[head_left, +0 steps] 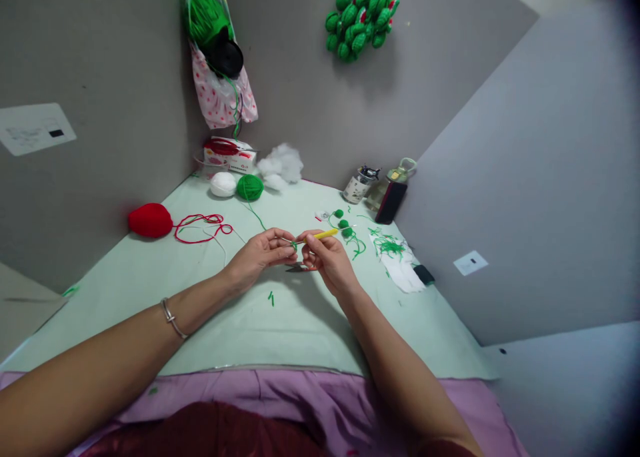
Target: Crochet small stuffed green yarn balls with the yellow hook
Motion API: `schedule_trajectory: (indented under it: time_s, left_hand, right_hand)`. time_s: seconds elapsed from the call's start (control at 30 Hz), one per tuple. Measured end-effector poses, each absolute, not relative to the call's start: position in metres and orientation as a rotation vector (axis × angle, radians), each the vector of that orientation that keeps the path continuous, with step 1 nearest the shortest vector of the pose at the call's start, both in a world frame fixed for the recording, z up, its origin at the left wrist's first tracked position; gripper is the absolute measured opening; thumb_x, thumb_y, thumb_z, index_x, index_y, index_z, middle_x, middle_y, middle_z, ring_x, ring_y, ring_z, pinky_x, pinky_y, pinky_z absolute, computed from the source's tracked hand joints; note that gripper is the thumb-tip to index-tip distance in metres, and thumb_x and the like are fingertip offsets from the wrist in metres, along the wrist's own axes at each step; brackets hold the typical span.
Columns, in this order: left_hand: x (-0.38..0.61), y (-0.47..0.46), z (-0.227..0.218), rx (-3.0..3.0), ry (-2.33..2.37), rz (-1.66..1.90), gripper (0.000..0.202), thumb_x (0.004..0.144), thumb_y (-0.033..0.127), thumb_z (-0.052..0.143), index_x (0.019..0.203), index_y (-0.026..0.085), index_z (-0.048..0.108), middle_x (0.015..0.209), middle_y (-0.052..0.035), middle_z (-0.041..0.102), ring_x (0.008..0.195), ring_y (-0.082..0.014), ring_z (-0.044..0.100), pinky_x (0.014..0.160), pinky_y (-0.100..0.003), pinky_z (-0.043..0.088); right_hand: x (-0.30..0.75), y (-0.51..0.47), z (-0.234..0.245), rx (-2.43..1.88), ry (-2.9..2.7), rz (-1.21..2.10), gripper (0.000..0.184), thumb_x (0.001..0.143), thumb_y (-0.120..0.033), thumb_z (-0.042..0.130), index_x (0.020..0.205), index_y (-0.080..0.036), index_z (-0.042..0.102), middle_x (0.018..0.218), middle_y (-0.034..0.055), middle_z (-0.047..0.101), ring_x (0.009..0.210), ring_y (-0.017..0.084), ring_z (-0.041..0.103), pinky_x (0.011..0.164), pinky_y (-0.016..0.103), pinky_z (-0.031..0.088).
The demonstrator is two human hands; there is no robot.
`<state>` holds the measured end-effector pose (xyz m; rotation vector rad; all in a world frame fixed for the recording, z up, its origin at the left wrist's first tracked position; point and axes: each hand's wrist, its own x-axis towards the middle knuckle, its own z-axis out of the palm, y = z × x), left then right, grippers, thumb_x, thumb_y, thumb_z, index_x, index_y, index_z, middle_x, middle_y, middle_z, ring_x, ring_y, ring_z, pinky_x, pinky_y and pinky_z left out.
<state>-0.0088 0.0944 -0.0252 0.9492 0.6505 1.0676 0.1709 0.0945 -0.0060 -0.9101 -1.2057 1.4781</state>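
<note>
Mid-frame, the left hand (261, 251) pinches a green yarn piece (294, 244) that looks barely begun, the right hand (327, 260) grips a yellow crochet hook (326, 233), and seemingly finished green balls (343, 224) lie near.

Even soft light, warped vignetted edges

- Crochet hook (324, 234): slim, with a yellow handle and a thin metal tip. It is held nearly level, handle end pointing right and slightly up, pinched in the right hand (327, 260).
- Green crochet piece (294, 245): a tiny bit of green yarn work (too small to make out its stitches), pinched at the fingertips of the left hand (257, 253), at the hook's tip.
- Green strand (256, 217): 1 thin thread running from the left hand back to the green yarn ball (250, 187).
</note>
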Motion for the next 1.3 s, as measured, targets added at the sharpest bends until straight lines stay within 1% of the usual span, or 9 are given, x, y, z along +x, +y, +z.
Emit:
schedule_trajectory:
  time_s: [0.2,0.4,0.67,0.73,0.87,0.97,1.03,1.13,1.3]
  left_hand:
    - [-0.008,0.093,-0.024,0.926,0.635,1.044,0.032,0.073,0.02,0.086,0.099,0.016,0.068,0.091,-0.0036,0.075,0.081,-0.017,0.072,0.092,-0.037,0.054]
    - [-0.008,0.084,-0.013,0.798,0.575,1.056,0.036,0.071,0.006,0.073,0.105,0.016,0.068,0.109,-0.0096,0.073,0.101,-0.0238,0.071,0.096,-0.044,0.057]
    - [0.0,0.087,0.004,0.602,0.477,1.31,0.006,0.085,0.025,0.062,0.085,0.021,0.066,0.121,-0.0073,0.072,0.131,-0.0261,0.06,0.106,-0.043,0.052]
    - [0.0,0.09,0.01,0.595,0.45,1.349,0.022,0.09,0.038,0.063,0.077,0.021,0.064,0.129,-0.0056,0.071,0.133,-0.0283,0.059,0.106,-0.046,0.052]
    - [-0.011,0.099,0.011,1.03,0.651,1.329,0.04,0.093,0.057,0.056,0.08,0.022,0.069,0.13,-0.0041,0.072,0.123,-0.0291,0.065,0.097,-0.043,0.055]
    - [-0.03,0.112,0.002,1.213,0.778,1.184,0.028,0.074,0.045,0.084,0.078,0.018,0.078,0.097,-0.0094,0.076,0.091,-0.0296,0.07,0.073,-0.035,0.057]
    - [-0.042,0.118,0.0,1.261,0.844,1.183,0.025,0.067,0.037,0.091,0.076,0.017,0.079,0.1,-0.0093,0.072,0.082,-0.0237,0.066,0.062,-0.029,0.054]
    - [-0.049,0.112,0.009,1.272,0.869,1.222,0.032,0.078,0.048,0.082,0.095,0.021,0.08,0.119,-0.0105,0.067,0.087,-0.0234,0.066,0.058,-0.028,0.055]
    - [-0.016,0.085,0.038,1.033,0.47,0.932,0.059,0.085,0.062,0.072,0.131,0.026,0.069,0.156,-0.016,0.049,0.134,-0.0434,0.056,0.085,-0.051,0.062]
  right_hand:
    - [0.169,0.094,-0.007,-0.898,-1.247,1.467,0.032,0.079,-0.05,0.081,0.088,-0.02,0.073,0.058,-0.0047,0.059,0.05,0.007,0.047,0.047,0.02,0.036]
    - [0.169,0.093,-0.003,-0.862,-1.23,1.48,0.035,0.078,-0.054,0.081,0.087,-0.022,0.071,0.06,-0.0047,0.06,0.05,0.008,0.048,0.048,0.021,0.041]
    - [0.161,0.081,0.001,-0.798,-1.264,1.534,0.034,0.077,-0.053,0.082,0.086,-0.021,0.074,0.079,0.0002,0.071,0.051,0.007,0.053,0.049,0.022,0.045]
    - [0.156,0.077,0.002,-0.784,-1.279,1.571,0.034,0.077,-0.053,0.082,0.085,-0.021,0.074,0.083,0.0021,0.074,0.054,0.008,0.054,0.05,0.023,0.047]
    - [0.154,0.069,0.007,-0.773,-1.23,1.587,0.032,0.077,-0.051,0.083,0.084,-0.021,0.073,0.08,0.0031,0.075,0.056,0.01,0.055,0.052,0.024,0.048]
    - [0.162,0.068,0.011,-0.772,-1.157,1.524,0.029,0.078,-0.048,0.083,0.084,-0.022,0.072,0.084,0.0024,0.075,0.055,0.008,0.052,0.051,0.022,0.047]
    - [0.169,0.07,0.012,-0.786,-1.11,1.479,0.03,0.077,-0.048,0.083,0.084,-0.023,0.07,0.085,0.0018,0.075,0.053,0.007,0.049,0.048,0.021,0.044]
    - [0.177,0.073,0.012,-0.803,-1.08,1.413,0.031,0.078,-0.049,0.082,0.085,-0.023,0.068,0.088,0.0017,0.074,0.051,0.007,0.047,0.046,0.021,0.043]
    - [0.174,0.066,0.014,-0.804,-1.144,1.343,0.03,0.082,-0.052,0.077,0.087,-0.024,0.066,0.078,-0.0006,0.07,0.048,0.008,0.046,0.047,0.023,0.043]
